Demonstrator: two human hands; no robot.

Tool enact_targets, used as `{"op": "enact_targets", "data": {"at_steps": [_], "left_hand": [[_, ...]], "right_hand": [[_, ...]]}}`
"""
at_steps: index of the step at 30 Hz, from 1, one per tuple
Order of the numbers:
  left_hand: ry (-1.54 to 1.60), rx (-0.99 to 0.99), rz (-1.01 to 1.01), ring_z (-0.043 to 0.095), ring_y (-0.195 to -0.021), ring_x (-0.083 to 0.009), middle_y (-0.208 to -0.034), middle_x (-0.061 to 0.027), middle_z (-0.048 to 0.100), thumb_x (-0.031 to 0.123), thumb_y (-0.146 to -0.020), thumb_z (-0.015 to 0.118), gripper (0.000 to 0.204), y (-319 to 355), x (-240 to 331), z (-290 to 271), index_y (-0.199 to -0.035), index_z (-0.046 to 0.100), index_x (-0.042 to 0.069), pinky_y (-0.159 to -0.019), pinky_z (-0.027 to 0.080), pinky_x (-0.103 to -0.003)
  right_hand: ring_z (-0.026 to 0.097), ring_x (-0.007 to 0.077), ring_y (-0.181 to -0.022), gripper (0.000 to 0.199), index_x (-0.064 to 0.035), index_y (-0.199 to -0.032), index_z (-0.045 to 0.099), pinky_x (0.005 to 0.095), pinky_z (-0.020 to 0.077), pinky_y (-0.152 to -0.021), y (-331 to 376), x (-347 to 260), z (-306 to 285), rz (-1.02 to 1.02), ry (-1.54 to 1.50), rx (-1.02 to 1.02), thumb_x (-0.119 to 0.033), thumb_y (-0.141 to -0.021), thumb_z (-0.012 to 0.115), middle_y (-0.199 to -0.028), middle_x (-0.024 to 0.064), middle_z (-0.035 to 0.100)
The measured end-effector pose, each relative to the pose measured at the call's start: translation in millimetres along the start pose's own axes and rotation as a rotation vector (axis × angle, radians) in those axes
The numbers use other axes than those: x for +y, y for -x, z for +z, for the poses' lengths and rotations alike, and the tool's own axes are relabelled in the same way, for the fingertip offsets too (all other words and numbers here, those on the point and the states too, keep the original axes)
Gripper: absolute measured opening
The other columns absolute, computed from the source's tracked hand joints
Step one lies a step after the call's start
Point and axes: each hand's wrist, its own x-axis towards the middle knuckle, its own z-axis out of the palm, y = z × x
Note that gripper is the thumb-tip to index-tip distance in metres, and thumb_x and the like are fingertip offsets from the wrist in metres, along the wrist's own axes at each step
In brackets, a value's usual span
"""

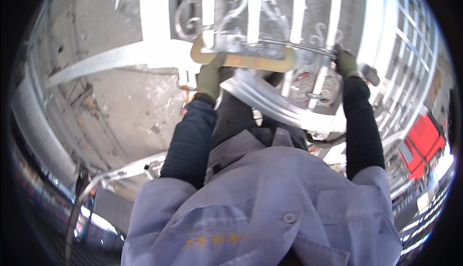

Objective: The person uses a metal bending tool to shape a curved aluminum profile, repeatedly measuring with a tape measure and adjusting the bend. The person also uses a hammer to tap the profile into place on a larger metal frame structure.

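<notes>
My left hand [210, 77], in a dark green glove, presses against the lower edge of a flat yellowish wooden piece [243, 60] that lies across a silver metal frame with scrollwork [231, 10]. My right hand [346, 62], also gloved, grips a thin metal rod [308, 47] running along the frame's lower bars. A curved shiny metal strip [270, 103] arcs between my two forearms. My grey shirt fills the bottom of the view.
A dusty concrete floor [111, 97] lies to the left, with white metal bars [96, 63] across it. A white grid panel [410, 34] stands at the right. A red box-like object [427, 140] sits low right. Corrugated sheet [34, 121] runs along the left rim.
</notes>
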Motion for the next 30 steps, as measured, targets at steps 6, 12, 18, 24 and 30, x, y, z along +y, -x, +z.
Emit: {"op": "enact_targets", "data": {"at_steps": [6, 12, 18, 24, 30], "left_hand": [[0.022, 0.027, 0.003, 0.083, -0.108, -0.0259, -0.126, -0.0122, 0.082, 0.038, -0.116, 0.069, 0.041, 5.5, 2.8, -10.0, -0.138, 0.071, 0.004, -0.091, 0.068, -0.039], [-0.028, -0.021, 0.001, 0.077, -0.126, -0.0287, -0.14, -0.0133, 0.075, 0.039, -0.113, 0.066, 0.043, 9.5, 5.1, -3.2, -0.142, 0.065, 0.007, -0.106, 0.06, -0.045], [-0.006, -0.02, 0.03, 0.08, -0.116, -0.0328, -0.129, -0.0154, 0.077, 0.038, -0.117, 0.066, 0.041, -0.1, 6.1, 5.9, -0.137, 0.067, 0.003, -0.098, 0.067, -0.047], [-0.052, 0.021, 0.025, 0.079, -0.116, -0.0354, -0.129, -0.0173, 0.075, 0.038, -0.117, 0.065, 0.04, 8.6, 14.5, 7.6, -0.14, 0.063, 0.004, -0.098, 0.068, -0.05], [-0.118, -0.08, -0.047, 0.079, -0.112, -0.0355, -0.123, -0.0175, 0.076, 0.04, -0.117, 0.064, 0.04, 1.9, 15.9, -6.9, -0.137, 0.064, 0.006, -0.099, 0.067, -0.052]], "right_hand": [[0.083, 0.0289, -0.098, 0.057, -0.0046, -0.13, 0.081, 0.04, 0.0609, -0.095, 91.8, -8.1, 3.0, -0.098, 0.017, 0.336, -0.057, -0.11, 0.068, -0.105, 0.0144, 0.086], [0.079, 0.045, -0.117, 0.077, -0.0017, -0.134, 0.077, 0.0547, 0.06, -0.101, 135.2, 93.0, -52.6, 0.125, 0.242, 0.575, -0.07, -0.099, 0.074, -0.121, 0.022, 0.085], [0.079, 0.0465, -0.115, 0.066, -0.0038, -0.129, 0.078, 0.056, 0.0587, -0.098, 124.4, 133.3, -63.0, 0.098, 0.22, 0.52, -0.063, -0.101, 0.071, -0.114, 0.0234, 0.085], [0.075, 0.0187, -0.076, 0.057, 0.0021, -0.148, 0.058, 0.0358, 0.057, -0.064, 276.5, 33.0, 24.2, 0.166, -0.674, 0.319, -0.029, -0.104, 0.078, -0.097, 0.0112, 0.079], [0.073, 0.0175, -0.087, 0.063, -0.0046, -0.167, 0.053, 0.0341, 0.06, -0.071, 364.5, -44.1, 151.1, 0.191, -1.31, -0.12, -0.011, -0.108, 0.071, -0.113, 0.0089, 0.073]]}}
